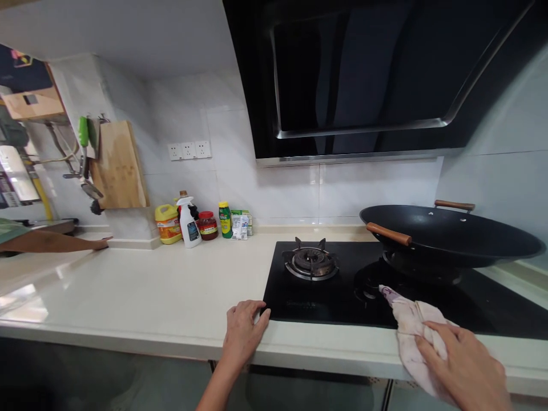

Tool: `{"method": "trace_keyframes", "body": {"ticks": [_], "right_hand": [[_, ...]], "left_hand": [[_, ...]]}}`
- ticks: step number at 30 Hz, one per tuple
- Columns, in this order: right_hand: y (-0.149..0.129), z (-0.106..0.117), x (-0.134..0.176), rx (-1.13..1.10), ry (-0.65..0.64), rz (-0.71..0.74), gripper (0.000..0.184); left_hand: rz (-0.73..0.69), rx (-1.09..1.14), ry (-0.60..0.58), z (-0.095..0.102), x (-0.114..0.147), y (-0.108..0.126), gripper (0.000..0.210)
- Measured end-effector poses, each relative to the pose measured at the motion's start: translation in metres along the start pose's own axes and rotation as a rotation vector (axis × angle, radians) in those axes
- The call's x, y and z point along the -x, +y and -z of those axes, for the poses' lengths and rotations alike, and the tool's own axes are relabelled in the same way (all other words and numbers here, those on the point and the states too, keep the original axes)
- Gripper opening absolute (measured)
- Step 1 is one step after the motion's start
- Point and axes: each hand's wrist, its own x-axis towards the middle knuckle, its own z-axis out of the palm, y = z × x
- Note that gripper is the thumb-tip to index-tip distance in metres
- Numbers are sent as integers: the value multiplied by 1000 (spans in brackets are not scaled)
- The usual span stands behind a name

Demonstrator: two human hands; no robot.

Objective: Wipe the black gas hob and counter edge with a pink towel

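Right hand (466,359): fingers grasping cloth (413,319) over near edge of cooktop (342,305). Left hand (245,328): fingers released, resting at cooktop's near left corner.

Cloth (411,322): off-white to pale pink — purple marking at the corner. Hob (338,308): glossy black. Wok (462,228): black — handles (389,233) brown. Countertop (205,279): cream-white. Range hood (368,74): black with silver trim. Jug (168,227): yellow, orange label. Spray bottle (185,225): white, dark label. Jar (208,228): dark red, bright red lid (206,215). Small bottle (225,221): green, yellow cap (223,205). Chopping board (120,165): light brown.
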Motion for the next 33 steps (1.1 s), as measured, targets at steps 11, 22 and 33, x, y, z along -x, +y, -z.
{"method": "trace_keyframes", "body": {"ticks": [11,22,33], "right_hand": [[-169,2,40,-224,-161,354,32],[-221,6,63,-559,-312,552,30],[-209,-1,33,-295,-202,354,22]], "left_hand": [[-18,-59,-8,1,-3,0,23],[-38,-76,-35,4,-3,-1,25],[-50,-71,-20,0,-4,-3,25]]}}
